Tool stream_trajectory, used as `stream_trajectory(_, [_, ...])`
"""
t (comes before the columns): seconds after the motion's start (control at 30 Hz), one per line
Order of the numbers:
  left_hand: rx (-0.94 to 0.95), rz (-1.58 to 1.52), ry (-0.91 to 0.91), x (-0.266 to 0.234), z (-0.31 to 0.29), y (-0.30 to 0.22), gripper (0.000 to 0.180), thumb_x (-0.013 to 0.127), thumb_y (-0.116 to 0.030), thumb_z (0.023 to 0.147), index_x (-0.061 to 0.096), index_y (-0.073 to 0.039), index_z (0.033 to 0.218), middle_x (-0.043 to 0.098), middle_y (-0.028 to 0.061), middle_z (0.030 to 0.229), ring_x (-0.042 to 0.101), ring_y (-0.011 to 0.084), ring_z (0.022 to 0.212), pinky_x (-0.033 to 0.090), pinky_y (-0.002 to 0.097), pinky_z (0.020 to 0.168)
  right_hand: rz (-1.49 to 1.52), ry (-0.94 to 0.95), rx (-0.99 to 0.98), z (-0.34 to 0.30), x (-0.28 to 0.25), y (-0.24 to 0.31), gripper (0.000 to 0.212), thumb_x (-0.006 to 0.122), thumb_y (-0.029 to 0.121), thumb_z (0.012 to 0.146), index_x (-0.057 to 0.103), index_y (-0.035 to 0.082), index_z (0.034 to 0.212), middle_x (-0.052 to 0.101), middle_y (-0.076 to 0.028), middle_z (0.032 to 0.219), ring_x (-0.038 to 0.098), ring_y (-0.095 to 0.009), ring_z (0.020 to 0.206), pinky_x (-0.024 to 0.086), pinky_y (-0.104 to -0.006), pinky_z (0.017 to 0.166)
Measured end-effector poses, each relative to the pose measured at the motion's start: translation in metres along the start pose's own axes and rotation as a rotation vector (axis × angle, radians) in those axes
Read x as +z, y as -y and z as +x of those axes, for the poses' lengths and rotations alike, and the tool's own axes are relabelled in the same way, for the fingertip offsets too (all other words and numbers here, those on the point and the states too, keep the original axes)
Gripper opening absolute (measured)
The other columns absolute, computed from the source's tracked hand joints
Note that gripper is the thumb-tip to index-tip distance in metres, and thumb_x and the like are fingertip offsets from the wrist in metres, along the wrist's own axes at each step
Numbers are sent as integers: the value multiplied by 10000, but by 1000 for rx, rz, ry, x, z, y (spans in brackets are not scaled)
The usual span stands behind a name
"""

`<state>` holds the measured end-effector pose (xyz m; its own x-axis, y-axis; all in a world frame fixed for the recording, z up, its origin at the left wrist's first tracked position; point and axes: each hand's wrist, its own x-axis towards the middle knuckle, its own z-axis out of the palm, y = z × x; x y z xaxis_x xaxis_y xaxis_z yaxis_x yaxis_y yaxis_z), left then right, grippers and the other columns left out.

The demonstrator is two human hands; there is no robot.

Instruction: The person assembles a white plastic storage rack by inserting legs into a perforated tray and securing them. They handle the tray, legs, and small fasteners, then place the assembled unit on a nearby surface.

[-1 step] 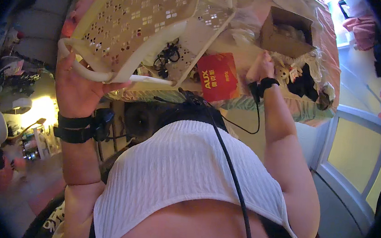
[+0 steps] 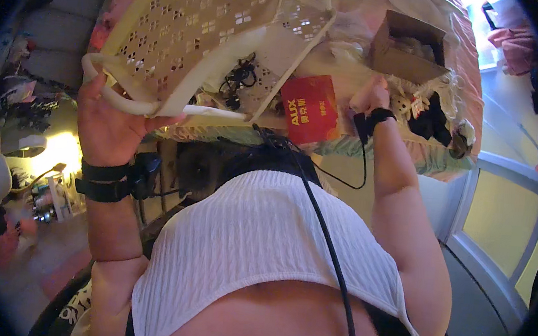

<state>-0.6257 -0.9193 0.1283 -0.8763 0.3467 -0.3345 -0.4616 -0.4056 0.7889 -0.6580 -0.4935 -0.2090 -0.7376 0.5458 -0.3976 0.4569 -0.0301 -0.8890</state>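
Observation:
A large pale plastic basket (image 2: 195,21) with small cut-out holes lies tipped on the bed (image 2: 348,49). My left hand (image 2: 111,114) is closed around its rounded white rim, palm up, with the thumb stretched along the edge. Inside the basket is a tangle of black cable (image 2: 238,81). My right hand (image 2: 376,95) rests on the bed between a flat red box (image 2: 311,109) and an open cardboard box (image 2: 405,61). Its fingers are curled, and what they hold, if anything, is hidden.
Right of my right hand lie a small plush toy (image 2: 403,106) and a black cloth (image 2: 432,122). A black cable (image 2: 331,258) runs down over my white top. A lit lamp (image 2: 60,154) glows at the left, and a pale framed door (image 2: 497,216) stands at the right.
The view has shifted very slightly; both hands keep their places, the left on the basket and the right beside the red box.

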Motion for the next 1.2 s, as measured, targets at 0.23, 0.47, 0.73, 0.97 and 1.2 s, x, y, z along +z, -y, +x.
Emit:
stream_trajectory(0.23, [-10, -47, -21, 7, 0, -3, 659, 454, -466, 841, 287, -91, 1356, 369, 157, 1351, 358, 346, 1243, 370, 646, 894, 202, 171, -790, -4, 72, 61, 342, 519, 179, 819, 523, -15, 1100, 560, -132, 1011, 541, -261, 920, 447, -365, 832])
stream_trajectory(0.47, [-22, 32, -15, 16, 6, 3, 660, 458, -461, 828, 279, -100, 1351, 374, 145, 1344, 404, 345, 1206, 423, 624, 843, -492, 342, -1249, -108, 188, 139, 374, 568, 239, 763, 546, 96, 1108, 512, -173, 1109, 453, -335, 1083, 429, -447, 851])
stream_trajectory(0.73, [28, 40, -71, 5, 4, 11, 626, 475, -420, 827, 299, -102, 1336, 408, 136, 1316, 444, 361, 1166, 475, 607, 782, -417, 451, -1173, -98, 153, 122, 451, 623, 197, 703, 533, 78, 1129, 508, -199, 1103, 528, -392, 935, 462, -435, 791])
stream_trajectory(0.97, [-63, 74, 42, 9, 3, 15, 660, 469, -443, 820, 235, -167, 1372, 339, 111, 1362, 376, 366, 1221, 424, 647, 824, -933, 469, -1253, -112, 175, 113, 330, 508, 213, 796, 569, 146, 1113, 541, -127, 1130, 525, -388, 964, 468, -423, 753])
stream_trajectory(1.2, [16, 94, -39, 4, 4, 17, 666, 477, -447, 811, 263, -137, 1361, 341, 122, 1364, 363, 362, 1233, 417, 639, 841, -796, 172, -1443, -135, 147, 132, 262, 510, 169, 777, 607, 182, 1020, 511, -70, 1169, 435, -341, 1101, 444, -462, 767])
